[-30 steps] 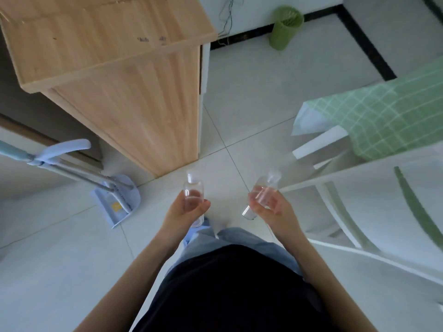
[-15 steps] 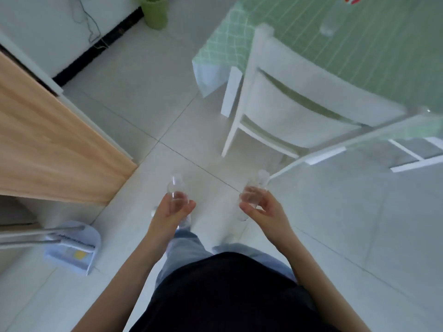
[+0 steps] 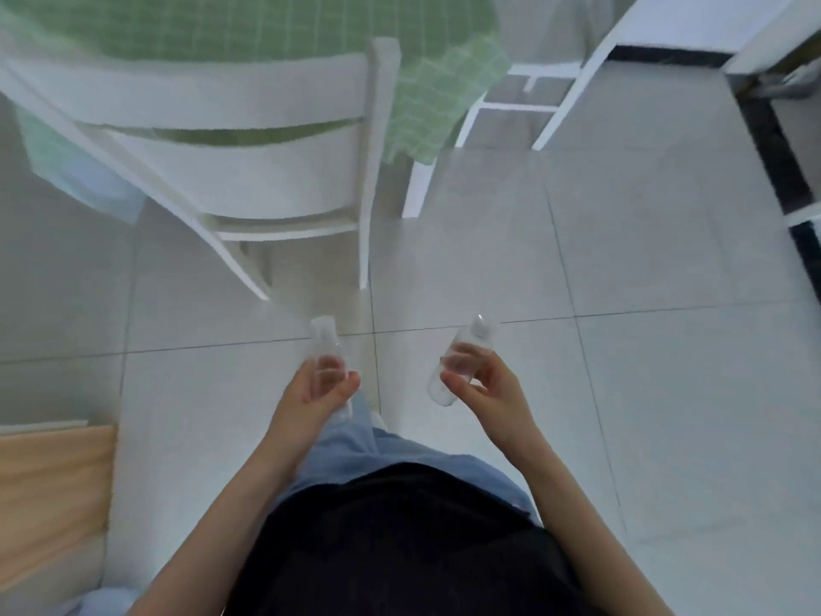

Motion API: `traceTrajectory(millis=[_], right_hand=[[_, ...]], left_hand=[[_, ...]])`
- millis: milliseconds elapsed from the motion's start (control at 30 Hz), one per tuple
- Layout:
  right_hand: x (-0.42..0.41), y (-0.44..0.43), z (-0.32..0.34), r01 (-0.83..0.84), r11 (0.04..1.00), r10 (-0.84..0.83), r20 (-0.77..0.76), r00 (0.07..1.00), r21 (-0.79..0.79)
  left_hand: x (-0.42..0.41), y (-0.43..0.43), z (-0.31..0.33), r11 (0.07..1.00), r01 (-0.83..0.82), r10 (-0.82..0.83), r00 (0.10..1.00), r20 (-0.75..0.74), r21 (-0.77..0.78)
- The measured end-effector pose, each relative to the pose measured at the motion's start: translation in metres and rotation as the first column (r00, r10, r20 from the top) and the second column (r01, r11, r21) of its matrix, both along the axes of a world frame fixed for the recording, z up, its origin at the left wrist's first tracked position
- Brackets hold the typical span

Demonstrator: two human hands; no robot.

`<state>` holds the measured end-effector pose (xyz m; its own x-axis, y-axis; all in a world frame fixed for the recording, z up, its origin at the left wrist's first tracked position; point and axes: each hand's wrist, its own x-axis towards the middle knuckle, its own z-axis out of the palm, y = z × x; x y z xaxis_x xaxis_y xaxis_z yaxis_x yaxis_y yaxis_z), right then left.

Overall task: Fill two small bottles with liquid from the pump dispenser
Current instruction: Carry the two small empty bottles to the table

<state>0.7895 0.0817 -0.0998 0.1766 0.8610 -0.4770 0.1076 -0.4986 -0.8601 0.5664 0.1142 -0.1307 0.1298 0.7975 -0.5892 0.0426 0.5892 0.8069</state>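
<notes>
1. I see the left hand with its fingers curled round the left bottle. The thumb lies across the front and the cap end sticks out above the fingers, roughly upright.
2. The right hand pinches the right bottle between thumb and fingertips. This one is tilted, cap up and to the right, base down and to the left.
3. Both are small clear capped bottles, held in the air in front of the person's waist over the tiled floor. They are apart and not touching.
4. I cannot tell if either bottle has liquid in it; the frame is blurred.
5. A white chair stands beyond the left hand with its back toward the camera. It is set against a table under a green checked tablecloth whose corner hangs down.
6. I see a light wooden cabinet at the lower left edge.
7. The person wears a dark top and blue jeans.
</notes>
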Motion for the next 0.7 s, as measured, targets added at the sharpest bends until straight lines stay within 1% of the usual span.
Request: traceTrajectory(millis=[100, 233, 333, 433, 600, 700], right_hand=[[0.018, 0.002, -0.006, 0.12, 0.993, -0.12, 0.0, 0.993, -0.014], [0.037, 0.026, -0.008, 0.245, 0.969, -0.244, 0.014, 0.97, -0.024], [0.052, 0.055, -0.009, 0.358, 0.934, -0.357, 0.025, 0.934, -0.014], [0.066, 0.089, -0.007, 0.417, 0.909, -0.417, 0.022, 0.909, -0.011], [0.088, 0.138, 0.003, 0.516, 0.857, -0.516, 0.031, 0.856, 0.023], [0.106, 0.159, 0.006, 0.559, 0.828, -0.56, 0.012, 0.829, 0.038]], left_hand=[[0.023, 0.031, 0.003, 0.993, 0.121, -0.121, 0.993, 0.008, 0.003], [0.057, 0.08, 0.0, 0.97, 0.244, -0.244, 0.969, 0.025, 0.009], [0.084, 0.126, -0.001, 0.939, 0.344, -0.345, 0.938, 0.03, 0.012], [0.111, 0.176, 0.002, 0.897, 0.441, -0.442, 0.896, 0.036, 0.038], [0.149, 0.246, 0.011, 0.848, 0.529, -0.529, 0.845, 0.076, 0.031], [0.169, 0.276, 0.011, 0.838, 0.546, -0.545, 0.833, 0.09, 0.019]])
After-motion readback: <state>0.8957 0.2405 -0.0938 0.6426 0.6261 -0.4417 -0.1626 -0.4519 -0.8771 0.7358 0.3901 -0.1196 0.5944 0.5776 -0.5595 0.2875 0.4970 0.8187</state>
